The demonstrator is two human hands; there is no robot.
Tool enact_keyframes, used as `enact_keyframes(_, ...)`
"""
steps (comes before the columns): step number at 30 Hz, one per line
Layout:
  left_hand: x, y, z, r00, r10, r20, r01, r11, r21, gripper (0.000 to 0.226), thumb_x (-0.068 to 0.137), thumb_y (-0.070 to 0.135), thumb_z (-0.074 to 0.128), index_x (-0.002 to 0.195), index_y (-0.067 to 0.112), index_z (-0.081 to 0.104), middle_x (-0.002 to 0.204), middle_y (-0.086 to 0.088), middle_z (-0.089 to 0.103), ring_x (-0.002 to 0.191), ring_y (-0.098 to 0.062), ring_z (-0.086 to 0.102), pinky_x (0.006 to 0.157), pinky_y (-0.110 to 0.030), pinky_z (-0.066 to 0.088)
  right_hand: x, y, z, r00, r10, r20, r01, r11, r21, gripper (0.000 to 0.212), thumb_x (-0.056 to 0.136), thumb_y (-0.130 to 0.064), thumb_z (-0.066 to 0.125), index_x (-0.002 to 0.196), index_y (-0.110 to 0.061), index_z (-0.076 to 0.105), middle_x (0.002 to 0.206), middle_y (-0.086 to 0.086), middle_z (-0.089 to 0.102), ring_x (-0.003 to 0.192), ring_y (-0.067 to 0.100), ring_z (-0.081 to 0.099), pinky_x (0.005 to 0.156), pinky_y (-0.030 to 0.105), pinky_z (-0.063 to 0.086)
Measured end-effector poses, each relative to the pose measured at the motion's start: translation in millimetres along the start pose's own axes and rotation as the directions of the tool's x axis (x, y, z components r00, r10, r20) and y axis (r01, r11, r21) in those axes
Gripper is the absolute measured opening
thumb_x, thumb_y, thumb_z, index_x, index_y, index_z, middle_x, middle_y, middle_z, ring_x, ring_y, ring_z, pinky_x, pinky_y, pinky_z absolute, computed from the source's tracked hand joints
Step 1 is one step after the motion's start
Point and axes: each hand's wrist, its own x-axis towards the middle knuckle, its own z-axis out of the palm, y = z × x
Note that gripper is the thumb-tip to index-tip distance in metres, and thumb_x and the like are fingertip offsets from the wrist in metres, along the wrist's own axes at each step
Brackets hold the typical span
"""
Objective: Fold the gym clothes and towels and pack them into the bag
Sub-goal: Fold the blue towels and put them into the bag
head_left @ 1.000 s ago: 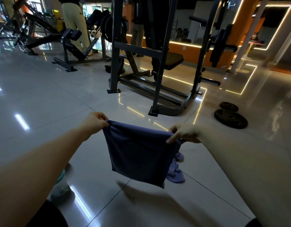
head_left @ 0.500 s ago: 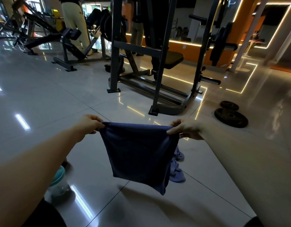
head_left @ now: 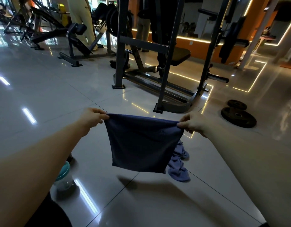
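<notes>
Compared with a second ago, the dark blue towel (head_left: 141,145) is drawn wider and flatter, its folded top edge pulled nearly level between the two hands. Its upper left corner is pinched by the left hand (head_left: 92,119) and its upper right corner by the right hand (head_left: 193,126), so that it is hung doubled in the air above the tiled floor (head_left: 43,95). A crumpled lighter blue cloth (head_left: 179,167) is seen on the floor just behind the towel's lower right corner, and a teal-lidded container (head_left: 63,176) is partly hidden by the left forearm.
</notes>
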Motion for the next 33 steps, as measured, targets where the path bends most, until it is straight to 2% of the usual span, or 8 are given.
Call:
enact_keyframes(4,12.9,-0.9,-1.2,0.996,-0.024,-0.09,0.013,0.992,-0.127,0.007,0.092,0.003,0.069,0.099,0.004,0.07,0.093,-0.016,0.072,0.075,-0.02,0.073,0.061,-0.024,0.055,13.4,-13.5,8.9,1.0,-0.016,-0.012,0.017,0.998,0.057,0.01,0.096,0.004,0.059,0.103,0.001,0.064,0.09,0.021,0.07,0.066,0.02,0.069,0.056,0.023,0.055)
enact_keyframes(9,13.7,4.2,-5.9,0.981,0.072,-0.181,-0.105,0.979,-0.177,0.006,0.091,0.001,0.068,0.097,0.002,0.07,0.093,-0.013,0.071,0.085,-0.021,0.072,0.071,-0.021,0.058,38.4,-15.6,27.4,0.966,-0.092,-0.242,0.128,0.982,0.138,0.008,0.093,0.002,0.065,0.097,-0.003,0.069,0.094,0.016,0.07,0.081,0.025,0.071,0.062,0.024,0.056)
enact_keyframes(12,8.9,-8.7,-13.0,0.98,0.069,-0.187,-0.094,0.987,-0.128,0.007,0.089,-0.001,0.069,0.096,-0.003,0.071,0.09,-0.015,0.071,0.084,-0.023,0.071,0.07,-0.021,0.059,43.7,-5.8,48.8,0.958,-0.094,-0.272,0.147,0.972,0.183,0.007,0.09,0.004,0.066,0.093,-0.001,0.07,0.09,0.017,0.071,0.082,0.028,0.07,0.067,0.029,0.059)
enact_keyframes(16,-12.3,-50.6,-11.9,0.993,0.02,-0.115,-0.012,0.997,0.077,0.005,0.082,0.003,0.071,0.083,0.007,0.074,0.079,-0.012,0.075,0.081,-0.026,0.072,0.081,-0.038,0.061,29.6,24.8,80.3,0.964,-0.064,-0.258,0.127,0.964,0.236,0.019,0.083,0.009,0.068,0.075,-0.008,0.07,0.074,0.016,0.069,0.069,0.029,0.068,0.068,0.038,0.058)
enact_keyframes(20,-58.9,-104.2,-2.0,0.994,-0.099,0.039,0.087,0.969,0.23,0.004,0.076,0.003,0.07,0.077,0.004,0.073,0.07,-0.014,0.074,0.067,-0.023,0.065,0.07,-0.035,0.054,-8.8,76.2,125.5,0.999,0.001,-0.044,0.007,0.985,0.171,0.018,0.082,0.011,0.064,0.075,-0.005,0.069,0.066,0.015,0.067,0.065,0.029,0.066,0.063,0.04,0.055)
enact_keyframes(24,-117.1,-169.3,17.4,0.946,-0.289,0.145,0.233,0.921,0.313,0.005,0.071,0.002,0.068,0.074,-0.002,0.07,0.071,-0.023,0.072,0.062,-0.025,0.064,0.057,-0.026,0.047,-57.2,133.4,161.0,0.972,0.107,0.209,-0.114,0.993,0.018,0.004,0.084,0.004,0.067,0.081,0.003,0.07,0.068,0.014,0.071,0.063,0.023,0.071,0.056,0.032,0.056)
enact_keyframes(29,-170.4,-221.4,38.9,0.801,-0.516,0.304,0.341,0.81,0.478,0.009,0.085,0.003,0.064,0.081,0.009,0.068,0.078,-0.009,0.077,0.063,-0.016,0.07,0.045,-0.019,0.035,-103.6,172.5,179.4,0.856,0.229,0.463,-0.171,0.972,-0.164,0.007,0.084,0.0,0.068,0.086,0.003,0.074,0.078,0.016,0.075,0.067,0.023,0.073,0.057,0.029,0.057)
enact_keyframes(33,-193.8,-237.2,45.6,0.575,-0.69,0.439,0.339,0.69,0.639,0.013,0.083,0.006,0.062,0.085,0.014,0.072,0.088,-0.009,0.078,0.07,-0.016,0.07,0.053,-0.019,0.036,-126.5,181.9,186.3,0.67,0.329,0.665,-0.191,0.943,-0.273,0.011,0.087,-0.002,0.064,0.081,-0.005,0.073,0.082,0.016,0.076,0.071,0.023,0.073,0.056,0.029,0.051)
